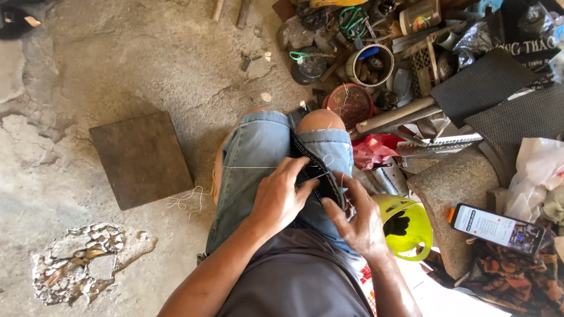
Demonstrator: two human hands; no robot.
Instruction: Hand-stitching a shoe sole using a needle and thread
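Note:
A dark shoe sole with a stitched edge (309, 159) stands clamped between my knees, over my blue denim shorts (252, 170). My left hand (281, 196) presses on its near side, fingers bent around the edge. My right hand (358, 220) grips the sole's lower end from the right, thumb on the dark material. A thin white thread (249, 168) runs left from the sole across my thigh to a loose tangle (185, 199) on the floor. Any needle is hidden by my fingers.
A brown square board (141, 158) lies on the cracked concrete floor at left. Right of my legs stand a yellow-green plastic container (411, 226), a stone block with a phone (496, 228) on it, black rubber sheets (487, 82), a tin of bits (370, 64) and piled tools.

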